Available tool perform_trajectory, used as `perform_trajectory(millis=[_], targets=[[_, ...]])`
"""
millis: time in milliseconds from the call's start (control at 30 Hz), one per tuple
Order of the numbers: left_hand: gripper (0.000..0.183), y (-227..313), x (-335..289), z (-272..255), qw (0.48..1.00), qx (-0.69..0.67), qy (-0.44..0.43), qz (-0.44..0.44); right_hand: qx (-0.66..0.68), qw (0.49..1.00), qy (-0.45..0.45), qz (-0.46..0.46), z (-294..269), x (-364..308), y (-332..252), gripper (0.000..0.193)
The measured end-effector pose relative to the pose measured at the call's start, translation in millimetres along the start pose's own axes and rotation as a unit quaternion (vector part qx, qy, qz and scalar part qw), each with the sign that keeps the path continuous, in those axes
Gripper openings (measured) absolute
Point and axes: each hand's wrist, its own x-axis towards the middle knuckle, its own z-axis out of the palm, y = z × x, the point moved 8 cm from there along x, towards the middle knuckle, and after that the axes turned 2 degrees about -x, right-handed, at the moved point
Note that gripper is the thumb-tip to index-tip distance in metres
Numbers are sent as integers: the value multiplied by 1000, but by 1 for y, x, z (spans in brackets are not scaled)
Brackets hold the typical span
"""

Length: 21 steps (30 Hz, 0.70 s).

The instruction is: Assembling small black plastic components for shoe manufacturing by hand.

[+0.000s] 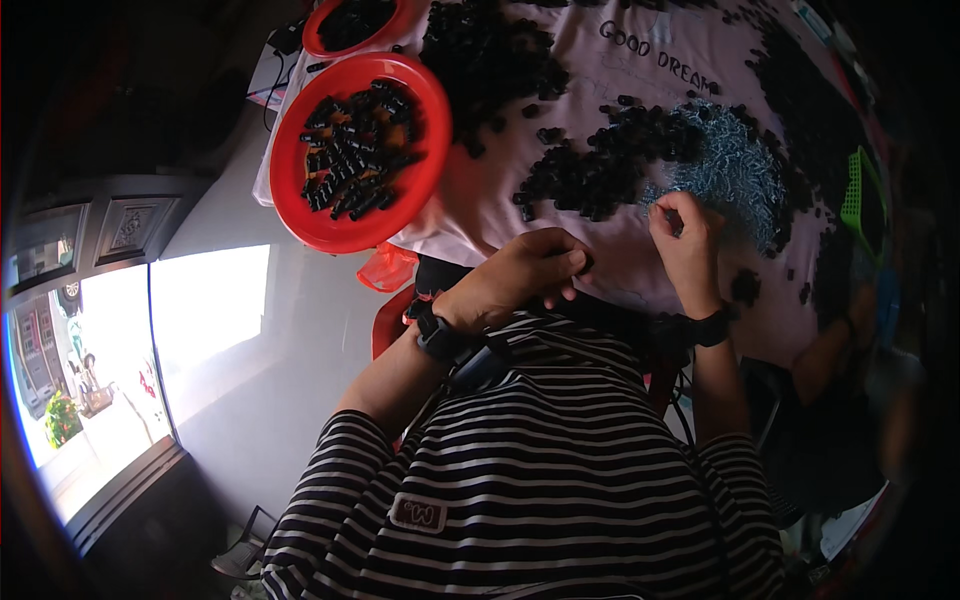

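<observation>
My left hand (pixel 528 268) is curled in front of my body, just off the table's near edge. Something small and dark shows by its thumb, but I cannot make out what it is. My right hand (pixel 687 240) hovers over the cloth with thumb and forefinger pinched together; anything between them is too small to tell. Just beyond the right hand lies a heap of silvery-blue screws (pixel 735 170). A pile of small black plastic pieces (pixel 590 175) borders the screws on the left.
A red plate (pixel 290 205) bears black assembled pieces at the table's left edge, with another red dish (pixel 400 22) behind it. More black pieces (pixel 490 60) cover the pink cloth (pixel 590 75). A green basket (pixel 855 200) and another person's arm (pixel 835 350) are at right.
</observation>
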Motion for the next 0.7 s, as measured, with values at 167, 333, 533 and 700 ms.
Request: perform_trajectory(millis=[167,333,533,700], targets=[[37,-5,7,3,998,-56,-5,29,193,975,34,108,-1,-6,27,9],[37,3,11,8,987,-139,-35,78,284,942,-41,172,-12,-7,-13,13],[36,8,8,7,984,-132,-29,113,303,945,-53,113,-21,-9,-65,11],[32,10,5,7,986,-97,-4,134,246,968,-43,-22,-23,-1,-89,12]])
